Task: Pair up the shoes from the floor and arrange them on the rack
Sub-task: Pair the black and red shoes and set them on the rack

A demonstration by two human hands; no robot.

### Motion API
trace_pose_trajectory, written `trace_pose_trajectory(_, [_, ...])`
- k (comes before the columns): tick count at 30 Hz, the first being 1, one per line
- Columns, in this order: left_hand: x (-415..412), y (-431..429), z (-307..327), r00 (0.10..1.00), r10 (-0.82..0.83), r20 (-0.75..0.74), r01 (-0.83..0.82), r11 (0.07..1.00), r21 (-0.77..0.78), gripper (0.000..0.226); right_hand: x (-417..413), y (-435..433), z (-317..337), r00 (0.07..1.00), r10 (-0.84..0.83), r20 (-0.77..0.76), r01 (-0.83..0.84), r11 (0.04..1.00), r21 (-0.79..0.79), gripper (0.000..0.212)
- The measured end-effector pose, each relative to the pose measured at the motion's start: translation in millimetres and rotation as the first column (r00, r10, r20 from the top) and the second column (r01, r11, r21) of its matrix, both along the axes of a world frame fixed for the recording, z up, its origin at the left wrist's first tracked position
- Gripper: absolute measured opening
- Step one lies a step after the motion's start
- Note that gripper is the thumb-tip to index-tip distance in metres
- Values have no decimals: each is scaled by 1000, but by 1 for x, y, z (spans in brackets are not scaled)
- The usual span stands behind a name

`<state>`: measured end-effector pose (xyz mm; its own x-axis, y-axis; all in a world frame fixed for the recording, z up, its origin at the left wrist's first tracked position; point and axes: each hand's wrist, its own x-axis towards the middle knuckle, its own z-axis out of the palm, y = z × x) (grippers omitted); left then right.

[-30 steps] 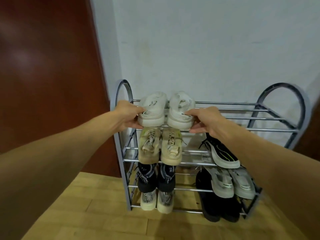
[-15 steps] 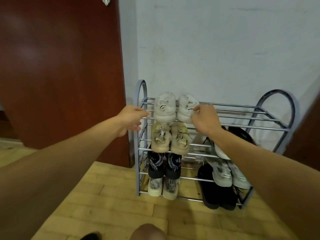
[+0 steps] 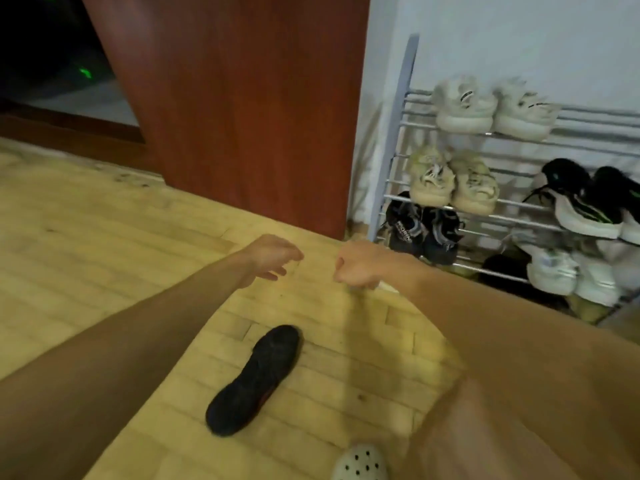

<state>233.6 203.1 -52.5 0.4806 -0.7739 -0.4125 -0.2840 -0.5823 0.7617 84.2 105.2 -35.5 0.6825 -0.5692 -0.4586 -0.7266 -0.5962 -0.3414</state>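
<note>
Left hand (image 3: 268, 259) and right hand (image 3: 356, 268), both empty, held out over the floor (image 3: 104, 244) and slightly apart from each other. The left hand has loosely curled, part-open fingers; the right hand is closed into a loose fist. Nothing lies between the hands and the black shoe (image 3: 254, 379), which rests alone on the floor nearer the person, below and between the forearms. Its long axis runs diagonally, from lower left to upper right; blur hides which end is the toe. A white perforated clog (image 3: 360, 464) shows at the lower edge.

Floor: pale wooden boards. A red-brown door panel (image 3: 242, 98) stands beyond the hands, with a dark opening to its left. A white wall (image 3: 519, 36) backs the metal rack (image 3: 398, 140) at right. The rack carries paired shoes: white pair (image 3: 491, 107) on the top tier, beige pair (image 3: 453, 181) below it, dark pair (image 3: 420, 233) lower still; black-and-white shoes (image 3: 588, 206) and pale shoes (image 3: 568, 271) further right.
</note>
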Motion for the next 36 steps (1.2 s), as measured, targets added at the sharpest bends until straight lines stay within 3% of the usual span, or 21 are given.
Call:
trace_pose_trajectory(5, [25,51,-88,999,39,-29,-32,973,230,42,23,42,-87,998,-30,-51,36,992,119,14])
trace_pose_trajectory(6, [25,61,-107,999,28,-45,-13,952,306,47,26,49,-107,998,-38,-58,47,988,150,21])
trace_pose_trajectory(8, [25,75,-143,986,62,-155,5,916,402,55,31,61,-139,997,-9,-77,24,980,198,27])
trace_pose_trajectory(10, [22,85,-172,952,160,-260,-33,900,435,52,35,67,-160,998,11,-63,4,973,233,19])
trace_pose_trajectory(12, [27,94,-202,955,206,-214,-84,879,469,58,38,65,-173,999,-5,-39,16,960,278,23])
trace_pose_trajectory(15, [48,103,-247,993,75,87,-109,846,523,80,33,56,-189,995,-104,-14,102,926,365,34])
trace_pose_trajectory(18, [55,110,-277,989,147,8,-125,811,572,78,32,47,-196,993,-119,-7,112,912,395,33])
trace_pose_trajectory(22, [49,113,-291,987,160,-1,-128,795,593,55,30,42,-196,985,-169,25,144,901,409,33])
trace_pose_trajectory(26, [46,113,-288,990,114,78,-139,798,587,58,17,41,-198,993,-112,-36,117,911,394,29])
trace_pose_trajectory(32, [7,117,-251,931,-199,307,10,852,523,51,-2,44,-188,999,10,-53,3,969,246,15])
trace_pose_trajectory(36, [-32,127,-235,963,-254,90,192,882,431,23,-11,50,-173,991,103,-86,-84,977,195,20])
